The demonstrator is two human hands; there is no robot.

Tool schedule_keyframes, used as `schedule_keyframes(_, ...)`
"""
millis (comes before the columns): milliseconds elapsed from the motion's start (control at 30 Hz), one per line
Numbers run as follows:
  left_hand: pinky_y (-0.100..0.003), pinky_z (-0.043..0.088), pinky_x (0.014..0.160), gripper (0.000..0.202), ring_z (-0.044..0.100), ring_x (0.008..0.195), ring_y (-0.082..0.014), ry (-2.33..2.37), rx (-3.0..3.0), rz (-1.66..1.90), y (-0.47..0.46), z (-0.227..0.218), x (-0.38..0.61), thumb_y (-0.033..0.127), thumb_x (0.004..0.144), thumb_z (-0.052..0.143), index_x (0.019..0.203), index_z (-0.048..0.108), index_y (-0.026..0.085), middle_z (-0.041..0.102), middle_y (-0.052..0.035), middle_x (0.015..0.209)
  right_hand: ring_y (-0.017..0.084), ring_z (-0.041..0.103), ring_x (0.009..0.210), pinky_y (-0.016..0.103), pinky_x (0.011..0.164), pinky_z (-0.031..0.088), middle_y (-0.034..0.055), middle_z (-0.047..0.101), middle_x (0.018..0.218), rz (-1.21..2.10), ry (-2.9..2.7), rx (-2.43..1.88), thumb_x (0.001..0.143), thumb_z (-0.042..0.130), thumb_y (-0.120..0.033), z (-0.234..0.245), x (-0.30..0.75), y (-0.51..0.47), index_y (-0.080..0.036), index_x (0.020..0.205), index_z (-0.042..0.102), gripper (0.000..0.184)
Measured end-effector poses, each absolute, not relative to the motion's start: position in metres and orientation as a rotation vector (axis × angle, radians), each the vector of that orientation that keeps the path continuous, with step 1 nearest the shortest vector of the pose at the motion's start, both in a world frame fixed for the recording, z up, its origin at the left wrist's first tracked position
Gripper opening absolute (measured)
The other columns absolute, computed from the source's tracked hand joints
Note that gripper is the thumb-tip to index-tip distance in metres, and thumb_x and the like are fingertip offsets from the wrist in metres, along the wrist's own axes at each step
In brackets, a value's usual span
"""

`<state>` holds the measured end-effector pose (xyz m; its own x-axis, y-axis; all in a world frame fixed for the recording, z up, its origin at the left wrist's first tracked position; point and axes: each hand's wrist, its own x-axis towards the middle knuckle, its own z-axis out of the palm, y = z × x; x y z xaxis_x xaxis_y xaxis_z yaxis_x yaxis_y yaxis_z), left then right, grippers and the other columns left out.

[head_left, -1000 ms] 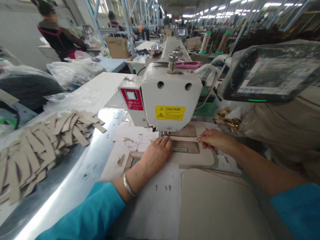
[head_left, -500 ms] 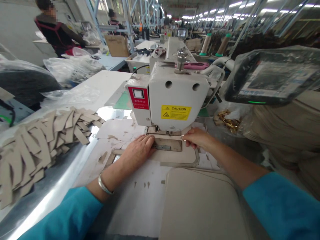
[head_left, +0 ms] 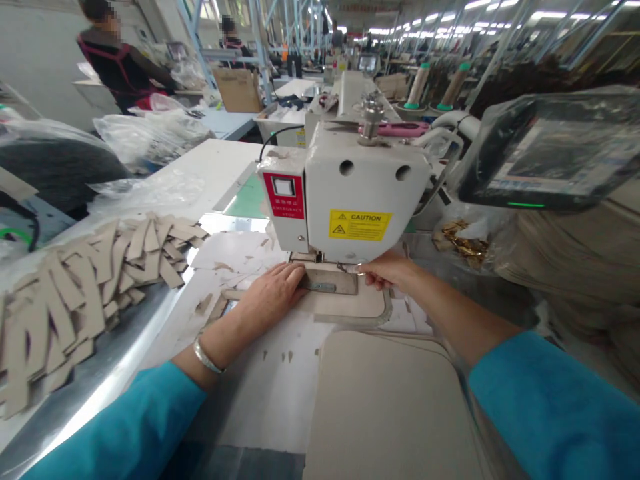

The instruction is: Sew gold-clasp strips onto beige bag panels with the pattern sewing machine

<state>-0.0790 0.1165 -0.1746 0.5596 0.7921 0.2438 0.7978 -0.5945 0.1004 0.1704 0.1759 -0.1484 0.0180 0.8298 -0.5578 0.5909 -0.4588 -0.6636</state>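
My left hand (head_left: 275,288) lies with its fingers stretched over the left end of a beige panel (head_left: 347,305), beside the sewing machine's clamp plate (head_left: 333,281). At the clamp's right end, my right hand (head_left: 383,270) is closed in a pinch on a small shiny metal piece (head_left: 359,269); its exact kind is unclear. Both hands are just below the head of the white sewing machine (head_left: 370,180). The needle area is partly hidden under the head. A stack of beige rounded panels (head_left: 385,407) lies nearer to me, below the clamp.
Many beige strips (head_left: 75,287) are heaped on the left. A plastic-wrapped control screen (head_left: 555,150) juts in from the right, above a bag of gold metal parts (head_left: 463,241). Thread cones (head_left: 417,87) stand behind the machine. Another person (head_left: 120,60) works at far left.
The view has shifted slightly. My right hand has moved a little left and inward with the metal piece, closer under the machine head. The left hand stays on the panel.
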Motion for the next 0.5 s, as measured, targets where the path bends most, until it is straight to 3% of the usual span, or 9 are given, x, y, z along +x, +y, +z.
schedule_keyframes(333,-0.039,0.044,0.108,0.024,0.057,0.118,-0.0238,-1.271,-2.769,-0.517,0.114,-0.187,-0.042,0.020,0.095,0.054,0.117,0.056,0.010,0.059,-0.0138,0.128,0.006,0.052,0.035,0.015,0.033,0.027,0.0000,0.062,0.050,1.473,-1.397,-2.062,0.086,0.063,-0.016,-0.147,0.219,0.172,-0.014,0.067,0.056,0.020)
schedule_keyframes(500,-0.038,0.052,0.096,0.022,0.057,0.105,-0.0252,-1.269,-2.744,-0.386,0.111,-0.184,-0.028,0.021,0.097,0.049,0.113,0.061,0.011,0.063,-0.0117,0.107,0.007,0.053,0.036,0.016,0.034,0.028,0.0013,0.063,0.052,1.498,-1.361,-2.078,0.087,0.060,-0.015,-0.147,0.241,0.171,-0.015,0.068,0.056,0.020)
